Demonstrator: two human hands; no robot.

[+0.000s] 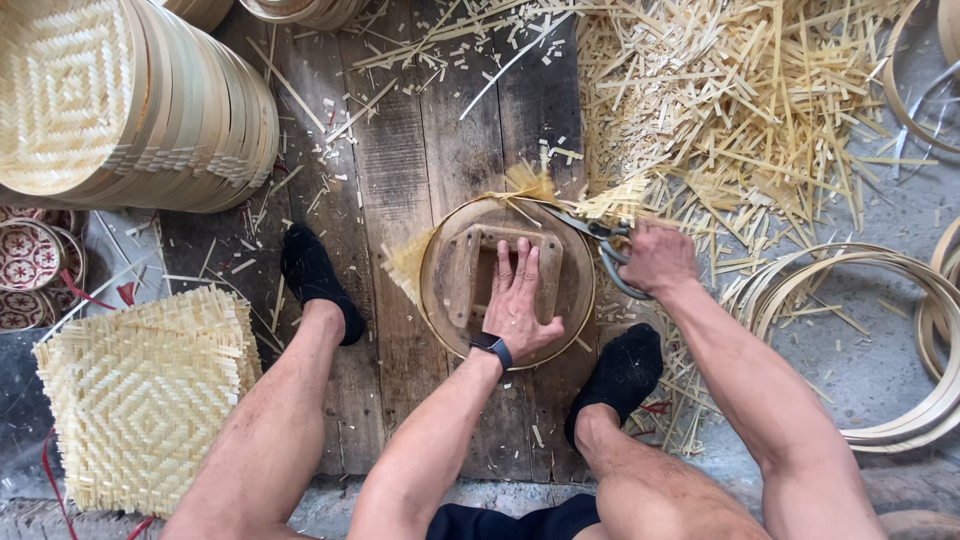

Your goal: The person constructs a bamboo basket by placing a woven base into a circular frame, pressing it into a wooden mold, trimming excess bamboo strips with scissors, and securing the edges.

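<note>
The round wooden form (450, 255) lay at the middle of the dark plank floor (400, 170), between the person's two black-socked feet, with woven bamboo matting (410, 262) pinned under it and sticking out as frayed fringe at its left and upper edges. Room around it was tight: a stack of finished round bamboo trays (140, 100) leaned in at the upper left, a pile of square woven mats (140, 390) sat at the lower left just beside the left leg, and a thick heap of cut bamboo strips (740, 110) crowded the upper right, its edge touching the form's rim. Loose bamboo hoops (900, 270) lay on the grey ground at the right, well apart from the form. The barest stretch of planks ran above the form – scattered only with short offcuts.

The left hand (522, 300) lay flat and spread, palm down, on the form, its fingers (505, 262) reaching over the wooden handle block (468, 280) at the centre; a dark watch sat on that wrist. The right hand (655, 258) was closed around the loops of a pair of scissors (595, 235) at the form's upper right rim. The blades pointed up and left toward the fringe – how far apart they stood could not be told. At the far left edge, patterned red and white bowls (28, 255) sat near the trays
</note>
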